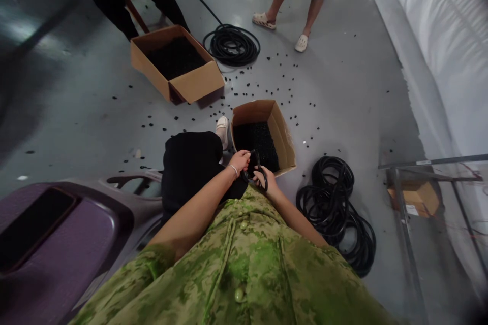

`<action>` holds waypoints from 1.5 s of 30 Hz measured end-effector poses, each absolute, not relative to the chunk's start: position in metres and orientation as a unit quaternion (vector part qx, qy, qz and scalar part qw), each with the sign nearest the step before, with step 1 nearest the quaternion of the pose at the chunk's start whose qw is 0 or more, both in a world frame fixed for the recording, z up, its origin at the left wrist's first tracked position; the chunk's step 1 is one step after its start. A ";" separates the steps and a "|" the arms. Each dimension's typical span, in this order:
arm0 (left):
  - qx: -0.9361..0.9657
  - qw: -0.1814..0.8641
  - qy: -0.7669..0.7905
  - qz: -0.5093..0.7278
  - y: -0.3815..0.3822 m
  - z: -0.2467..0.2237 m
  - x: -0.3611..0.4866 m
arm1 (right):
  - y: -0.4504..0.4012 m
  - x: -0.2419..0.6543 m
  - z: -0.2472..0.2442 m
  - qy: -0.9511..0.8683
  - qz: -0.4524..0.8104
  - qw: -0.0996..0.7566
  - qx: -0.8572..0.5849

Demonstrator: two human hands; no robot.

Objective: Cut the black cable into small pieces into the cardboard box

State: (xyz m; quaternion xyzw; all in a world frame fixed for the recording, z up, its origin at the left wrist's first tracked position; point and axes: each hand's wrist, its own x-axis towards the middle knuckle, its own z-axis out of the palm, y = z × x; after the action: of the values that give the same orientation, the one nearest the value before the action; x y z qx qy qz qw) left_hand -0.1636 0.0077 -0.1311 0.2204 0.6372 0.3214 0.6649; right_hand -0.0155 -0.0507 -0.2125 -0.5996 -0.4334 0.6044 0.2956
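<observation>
Over the near carton (284, 142), the left hand (240, 161) pinches a thin dark strip (253, 154), while the right hand (262, 176) grips what look like black scissors (265, 184) by the handles. The two hands are close together, so the likeliest trouble is a nicked left fingertip if the blades close while it sits too near them; whether the blades are apart or together is too small and dark to tell. The near carton holds a heap of small black pieces (267, 137), against which a dark strip or dropped scissors would be hard to pick out. Its open top lies just below the hands, but bits cut at an angle could fly past the rim and join the black scraps (164, 129) strewn over the floor (354, 111), where a shoe might skid on them. To the right of the near carton, a tangle of black hose (337, 203) lies in loose, overlapping loops; a pull on one loop could snag the others, and a foot could catch there too.
</observation>
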 end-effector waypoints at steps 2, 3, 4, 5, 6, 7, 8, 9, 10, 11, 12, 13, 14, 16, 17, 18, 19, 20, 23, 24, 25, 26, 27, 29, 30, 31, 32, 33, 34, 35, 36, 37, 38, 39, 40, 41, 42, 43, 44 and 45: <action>0.226 0.655 0.647 0.318 0.008 -0.131 -0.163 | -0.051 -0.015 -0.208 -0.422 0.620 0.311 -0.584; 0.229 0.651 0.650 0.318 0.008 -0.131 -0.163 | -0.051 -0.016 -0.205 -0.419 0.624 0.314 -0.580; 0.233 0.648 0.652 0.318 0.008 -0.130 -0.163 | -0.051 -0.016 -0.203 -0.420 0.627 0.314 -0.576; 0.238 0.646 0.652 0.318 0.008 -0.130 -0.163 | -0.050 -0.016 -0.200 -0.422 0.631 0.312 -0.572; 0.242 0.647 0.650 0.317 0.008 -0.130 -0.163 | -0.050 -0.016 -0.197 -0.424 0.633 0.309 -0.569; 0.246 0.647 0.649 0.316 0.008 -0.130 -0.163 | -0.050 -0.016 -0.194 -0.426 0.636 0.307 -0.566; 0.249 0.649 0.647 0.315 0.008 -0.130 -0.163 | -0.049 -0.017 -0.191 -0.428 0.638 0.304 -0.564; 0.251 0.650 0.645 0.314 0.008 -0.130 -0.164 | -0.049 -0.017 -0.188 -0.429 0.638 0.302 -0.563; 0.253 0.651 0.643 0.314 0.007 -0.130 -0.164 | -0.049 -0.018 -0.186 -0.429 0.638 0.302 -0.563; 0.255 0.652 0.642 0.312 0.007 -0.130 -0.164 | -0.048 -0.018 -0.184 -0.428 0.637 0.305 -0.564; 0.257 0.653 0.641 0.310 0.007 -0.130 -0.164 | -0.048 -0.018 -0.182 -0.428 0.635 0.307 -0.565; 0.259 0.654 0.641 0.307 0.007 -0.131 -0.165 | -0.047 -0.019 -0.181 -0.429 0.633 0.308 -0.566; 0.260 0.655 0.641 0.304 0.007 -0.132 -0.165 | -0.047 -0.019 -0.180 -0.432 0.631 0.308 -0.567; 0.260 0.656 0.642 0.300 0.008 -0.133 -0.165 | -0.045 -0.019 -0.180 -0.440 0.625 0.304 -0.568; 0.259 0.657 0.642 0.299 0.008 -0.133 -0.166 | -0.045 -0.020 -0.181 -0.444 0.622 0.304 -0.569; 0.258 0.658 0.642 0.298 0.008 -0.134 -0.166 | -0.045 -0.020 -0.181 -0.446 0.619 0.304 -0.570; 0.256 0.659 0.642 0.298 0.008 -0.134 -0.166 | -0.045 -0.021 -0.182 -0.447 0.617 0.305 -0.571; 0.255 0.659 0.641 0.299 0.008 -0.134 -0.166 | -0.045 -0.021 -0.182 -0.448 0.614 0.306 -0.573; 0.250 0.660 0.639 0.306 0.008 -0.133 -0.166 | -0.047 -0.023 -0.184 -0.450 0.604 0.305 -0.583; 0.248 0.660 0.638 0.309 0.008 -0.132 -0.166 | -0.047 -0.024 -0.184 -0.450 0.603 0.301 -0.586; 0.247 0.660 0.637 0.313 0.008 -0.132 -0.166 | -0.048 -0.024 -0.184 -0.451 0.601 0.296 -0.589; 0.247 0.660 0.635 0.315 0.007 -0.132 -0.166 | -0.048 -0.024 -0.185 -0.452 0.601 0.292 -0.591; 0.247 0.661 0.633 0.318 0.007 -0.132 -0.166 | -0.048 -0.025 -0.185 -0.453 0.601 0.290 -0.592; 0.247 0.663 0.631 0.317 0.007 -0.132 -0.165 | -0.048 -0.025 -0.185 -0.453 0.602 0.292 -0.589; 0.248 0.665 0.631 0.315 0.007 -0.132 -0.165 | -0.048 -0.025 -0.185 -0.452 0.604 0.295 -0.586; 0.248 0.666 0.631 0.311 0.008 -0.132 -0.165 | -0.047 -0.024 -0.185 -0.451 0.606 0.298 -0.583; 0.248 0.667 0.632 0.308 0.008 -0.132 -0.165 | -0.047 -0.024 -0.184 -0.449 0.609 0.300 -0.581; 0.248 0.667 0.632 0.305 0.008 -0.132 -0.165 | -0.047 -0.024 -0.184 -0.447 0.611 0.302 -0.580; 0.249 0.668 0.633 0.303 0.008 -0.132 -0.165 | -0.046 -0.024 -0.184 -0.444 0.614 0.302 -0.579; 0.250 0.667 0.635 0.301 0.008 -0.133 -0.165 | -0.046 -0.024 -0.183 -0.441 0.616 0.301 -0.579; 0.251 0.665 0.636 0.299 0.008 -0.133 -0.165 | -0.046 -0.025 -0.183 -0.440 0.618 0.300 -0.579; 0.253 0.664 0.638 0.298 0.008 -0.133 -0.165 | -0.046 -0.025 -0.183 -0.439 0.618 0.300 -0.579; 0.254 0.663 0.640 0.295 0.008 -0.133 -0.165 | -0.046 -0.025 -0.183 -0.440 0.617 0.300 -0.579; 0.255 0.663 0.640 0.292 0.008 -0.133 -0.165 | -0.046 -0.025 -0.183 -0.442 0.616 0.301 -0.579; 0.257 0.664 0.640 0.290 0.008 -0.133 -0.165 | -0.046 -0.025 -0.183 -0.444 0.613 0.302 -0.579; 0.258 0.665 0.639 0.287 0.008 -0.133 -0.165 | -0.046 -0.025 -0.183 -0.448 0.609 0.303 -0.580; 0.259 0.667 0.638 0.283 0.008 -0.133 -0.165 | -0.047 -0.025 -0.184 -0.454 0.605 0.303 -0.580; 0.261 0.668 0.638 0.280 0.008 -0.132 -0.165 | -0.047 -0.024 -0.185 -0.460 0.600 0.302 -0.581; 0.264 0.668 0.638 0.278 0.008 -0.133 -0.165 | -0.048 -0.024 -0.187 -0.467 0.594 0.301 -0.582; 0.266 0.667 0.639 0.275 0.009 -0.133 -0.166 | -0.048 -0.023 -0.189 -0.476 0.586 0.299 -0.584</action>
State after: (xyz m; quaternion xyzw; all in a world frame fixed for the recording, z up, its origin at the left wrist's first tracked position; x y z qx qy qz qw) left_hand -0.1655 0.0087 -0.1327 0.2663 0.6395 0.2752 0.6666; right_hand -0.0232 -0.0482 -0.1887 -0.5839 -0.4757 0.5862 0.2988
